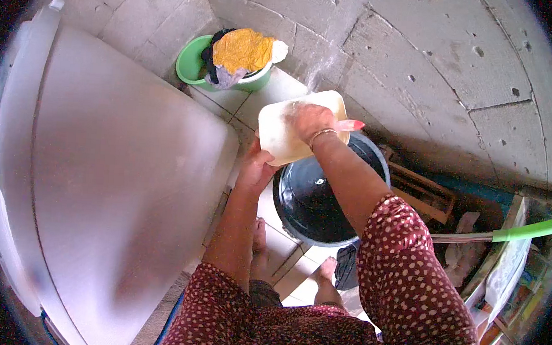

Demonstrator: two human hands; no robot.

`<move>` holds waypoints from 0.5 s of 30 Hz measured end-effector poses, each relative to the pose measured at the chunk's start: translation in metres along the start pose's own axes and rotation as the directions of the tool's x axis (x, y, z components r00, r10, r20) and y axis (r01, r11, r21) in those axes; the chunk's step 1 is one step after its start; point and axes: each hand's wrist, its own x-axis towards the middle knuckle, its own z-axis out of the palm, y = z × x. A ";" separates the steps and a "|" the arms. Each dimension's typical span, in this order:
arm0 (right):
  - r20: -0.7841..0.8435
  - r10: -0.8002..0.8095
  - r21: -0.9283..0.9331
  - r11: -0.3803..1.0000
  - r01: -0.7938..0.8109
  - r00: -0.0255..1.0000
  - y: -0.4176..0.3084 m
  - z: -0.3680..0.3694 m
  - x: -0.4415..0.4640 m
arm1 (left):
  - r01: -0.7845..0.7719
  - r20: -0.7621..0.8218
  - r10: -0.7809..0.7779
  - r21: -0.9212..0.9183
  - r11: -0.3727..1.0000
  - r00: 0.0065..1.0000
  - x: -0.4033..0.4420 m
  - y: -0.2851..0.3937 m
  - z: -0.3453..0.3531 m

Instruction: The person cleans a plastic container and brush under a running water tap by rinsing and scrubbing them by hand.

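My left hand (255, 165) is closed on the near left edge of a cream rectangular tray (275, 129), its thumb over the rim. The tray is held tilted above a big round black tub (326, 207) standing on the floor. My right hand (314, 121) is pressed inside the tray, its fingers curled and partly blurred. A pale piece with a red tip (353, 125) sticks out on the right side of that hand; its other end is hidden, so I cannot tell its kind.
A green basin (191, 60) with an orange cloth (242, 49) and darker clothes stands by the block wall (434, 62). A large white appliance-like box (125, 163) fills the left. On the right are a wooden crate (420, 191) and a green-ended handle (525, 230).
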 end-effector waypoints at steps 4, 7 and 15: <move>0.013 0.093 0.071 0.993 -0.094 0.996 0.005 0.009 0.012 | -0.054 0.069 0.060 -0.079 0.995 0.996 0.014 -0.001 -0.001; -0.229 -0.098 0.019 0.994 0.105 0.968 -0.001 0.026 0.006 | -0.105 0.046 0.103 0.033 0.994 0.994 0.016 0.004 0.009; 0.043 0.042 0.061 0.997 -0.045 0.998 0.004 0.005 0.024 | -0.067 -0.015 0.067 0.044 0.997 0.998 0.020 0.008 0.002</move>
